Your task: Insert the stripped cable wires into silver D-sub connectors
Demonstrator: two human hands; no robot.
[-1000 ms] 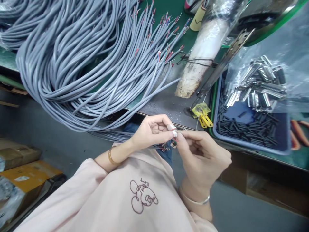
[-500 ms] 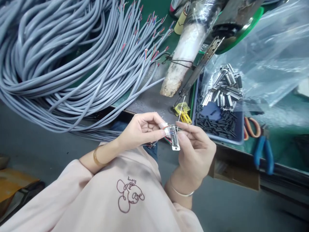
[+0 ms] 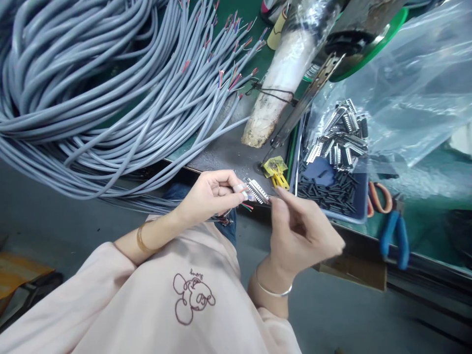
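Centre frame, a ribbed, silvery metal connector (image 3: 257, 191) sits between left hand (image 3: 214, 195), pinching thin coloured wires (image 3: 248, 207), and right hand (image 3: 300, 231), grip unclear.

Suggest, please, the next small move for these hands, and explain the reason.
Probably the right hand should guide one of the red and green wire ends up toward the connector: they stick out free below it, beside the pinching fingers of the left hand.
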